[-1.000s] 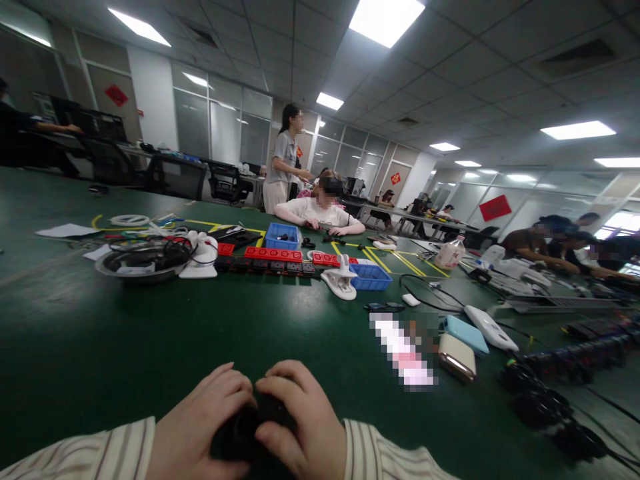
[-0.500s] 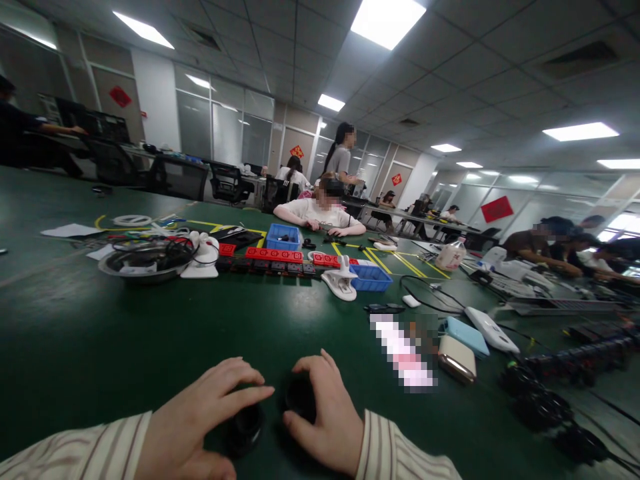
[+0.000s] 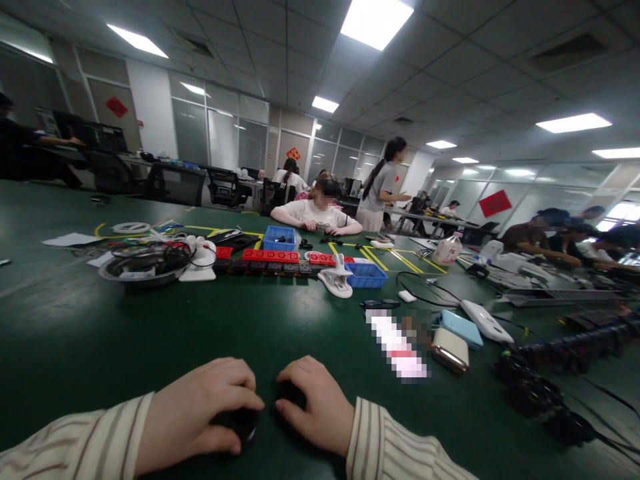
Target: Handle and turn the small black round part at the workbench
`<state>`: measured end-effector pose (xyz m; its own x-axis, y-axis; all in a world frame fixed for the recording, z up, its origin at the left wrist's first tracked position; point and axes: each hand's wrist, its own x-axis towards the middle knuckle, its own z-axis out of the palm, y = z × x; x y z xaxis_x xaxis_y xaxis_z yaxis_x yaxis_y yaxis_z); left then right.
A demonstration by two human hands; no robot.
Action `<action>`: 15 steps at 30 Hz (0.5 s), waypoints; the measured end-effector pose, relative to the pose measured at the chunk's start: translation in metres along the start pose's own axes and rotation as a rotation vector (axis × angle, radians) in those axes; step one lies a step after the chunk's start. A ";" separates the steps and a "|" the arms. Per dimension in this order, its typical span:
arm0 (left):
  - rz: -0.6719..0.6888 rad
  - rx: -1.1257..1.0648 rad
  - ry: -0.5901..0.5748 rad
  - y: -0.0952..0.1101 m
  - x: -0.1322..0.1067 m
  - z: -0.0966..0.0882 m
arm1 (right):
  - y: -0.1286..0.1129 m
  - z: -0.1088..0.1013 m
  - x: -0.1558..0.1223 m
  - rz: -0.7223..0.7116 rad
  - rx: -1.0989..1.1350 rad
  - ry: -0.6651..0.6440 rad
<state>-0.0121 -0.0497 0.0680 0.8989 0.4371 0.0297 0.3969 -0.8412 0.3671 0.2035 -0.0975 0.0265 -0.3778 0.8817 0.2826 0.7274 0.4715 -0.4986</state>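
Observation:
My left hand (image 3: 197,410) curls over a small black rounded object (image 3: 249,428) at the front of the green table, thumb and fingers closed about its sides. Much of that object is under the hand, so its kind cannot be told. Just to the right, my right hand (image 3: 323,403) has its fingers and thumb wrapped round a second small black object (image 3: 291,395). Only a dark part of this one shows between thumb and forefinger. The two hands are apart, with a narrow strip of table between them.
Beyond my hands stand a metal bowl of cables (image 3: 145,270), a row of red and black blocks (image 3: 270,260), a white clip (image 3: 337,279) and a blue bin (image 3: 367,275). Right lie a cream power-bank-like case (image 3: 451,350) and black cables (image 3: 530,393). A co-worker (image 3: 317,215) sits opposite.
Both hands have closed in on the black objects; the left fingers and thumb were spread wider before. The standing person in the background has moved right.

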 end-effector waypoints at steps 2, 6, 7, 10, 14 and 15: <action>-0.007 -0.004 -0.048 0.008 0.000 -0.003 | 0.000 0.000 0.000 -0.003 0.000 0.001; -0.035 0.037 -0.073 0.013 0.000 -0.009 | -0.001 -0.001 -0.002 0.000 -0.009 0.009; -0.059 0.048 -0.078 0.010 0.001 -0.011 | -0.001 -0.001 -0.002 0.000 -0.010 0.008; -0.183 0.081 -0.022 -0.013 0.000 -0.018 | -0.002 -0.002 -0.001 0.005 -0.006 -0.006; -0.395 0.147 0.089 -0.072 -0.012 -0.030 | -0.003 -0.004 -0.001 0.024 -0.004 -0.019; -0.458 0.156 0.115 -0.089 -0.017 -0.033 | -0.004 -0.005 -0.001 0.026 -0.003 -0.022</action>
<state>-0.0689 0.0279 0.0660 0.6026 0.7981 0.0032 0.7776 -0.5880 0.2227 0.2039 -0.0999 0.0319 -0.3711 0.8939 0.2515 0.7390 0.4483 -0.5029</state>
